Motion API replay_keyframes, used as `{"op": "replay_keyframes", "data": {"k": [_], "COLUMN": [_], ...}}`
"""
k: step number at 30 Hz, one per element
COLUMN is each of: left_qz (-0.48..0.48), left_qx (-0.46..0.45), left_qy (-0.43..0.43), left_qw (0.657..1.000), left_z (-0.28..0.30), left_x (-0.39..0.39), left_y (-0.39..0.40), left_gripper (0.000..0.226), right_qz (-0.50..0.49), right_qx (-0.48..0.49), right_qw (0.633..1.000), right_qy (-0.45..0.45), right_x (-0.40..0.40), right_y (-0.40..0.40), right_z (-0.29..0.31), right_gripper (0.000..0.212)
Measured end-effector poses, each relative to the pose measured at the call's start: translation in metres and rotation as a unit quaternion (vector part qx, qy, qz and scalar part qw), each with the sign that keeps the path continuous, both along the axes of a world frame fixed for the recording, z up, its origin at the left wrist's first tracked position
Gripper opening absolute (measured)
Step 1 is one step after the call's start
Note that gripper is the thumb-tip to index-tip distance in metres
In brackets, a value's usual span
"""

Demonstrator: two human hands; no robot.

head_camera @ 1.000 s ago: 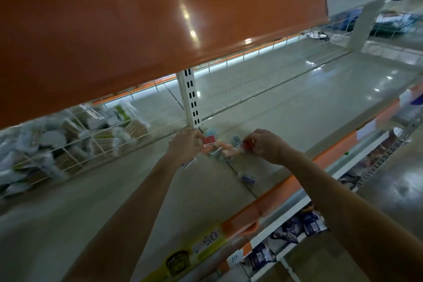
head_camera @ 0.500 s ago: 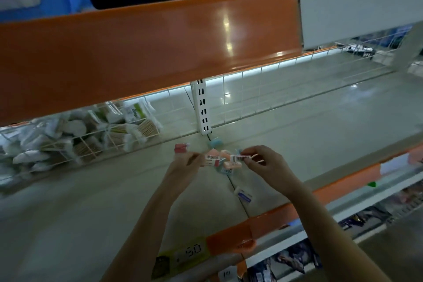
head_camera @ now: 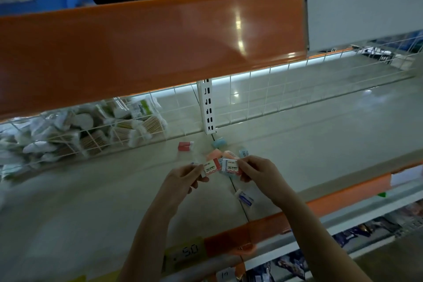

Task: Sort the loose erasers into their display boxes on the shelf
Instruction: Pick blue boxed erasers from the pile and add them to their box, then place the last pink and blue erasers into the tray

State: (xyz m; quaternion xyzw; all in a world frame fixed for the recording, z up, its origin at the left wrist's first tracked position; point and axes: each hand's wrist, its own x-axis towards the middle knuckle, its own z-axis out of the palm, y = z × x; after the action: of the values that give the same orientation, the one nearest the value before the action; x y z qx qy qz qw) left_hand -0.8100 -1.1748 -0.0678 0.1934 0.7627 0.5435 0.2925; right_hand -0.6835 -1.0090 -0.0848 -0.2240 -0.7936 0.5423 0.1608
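— What have you got?
— My left hand (head_camera: pixel 183 178) pinches a red 2B eraser (head_camera: pixel 212 167); my right hand (head_camera: pixel 258 173) pinches a blue one (head_camera: pixel 231 166), the two nearly touching above the shelf (head_camera: pixel 320 144).
— And the rest?
— Loose erasers lie just beyond: a red one (head_camera: pixel 185 146) far left, a blue one (head_camera: pixel 219 143) by the upright (head_camera: pixel 207 110), another (head_camera: pixel 245 197) near my right wrist.

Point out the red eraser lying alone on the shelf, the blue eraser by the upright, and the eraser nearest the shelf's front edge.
red eraser (head_camera: pixel 185 146), head view, middle of its top face.
blue eraser (head_camera: pixel 219 143), head view, its top face.
front eraser (head_camera: pixel 245 197), head view, its wrapper.
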Motion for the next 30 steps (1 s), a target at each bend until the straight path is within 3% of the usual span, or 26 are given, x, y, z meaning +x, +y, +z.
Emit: {"op": "replay_keyframes", "data": {"k": [8,15,30], "left_qz": [0.033,0.141,0.308], "left_qx": [0.024,0.029,0.024], "left_qy": [-0.021,0.005,0.081], "left_qw": [0.999,0.99,0.948], "left_z": [0.012,0.015,0.035], "left_x": [0.014,0.029,0.029], "left_y": [-0.016,-0.064,-0.315], "left_gripper": [0.016,0.016,0.02], "right_qz": [0.049,0.144,0.288], "right_qx": [-0.039,-0.084,-0.132], "right_qw": [0.998,0.986,0.948], "right_qy": [0.01,0.019,0.036], "right_x": [-0.001,-0.02,-0.099], "right_y": [-0.006,-0.039,-0.279], "right_z": [0.012,0.019,0.031], "right_gripper": [0.02,0.016,0.019]}}
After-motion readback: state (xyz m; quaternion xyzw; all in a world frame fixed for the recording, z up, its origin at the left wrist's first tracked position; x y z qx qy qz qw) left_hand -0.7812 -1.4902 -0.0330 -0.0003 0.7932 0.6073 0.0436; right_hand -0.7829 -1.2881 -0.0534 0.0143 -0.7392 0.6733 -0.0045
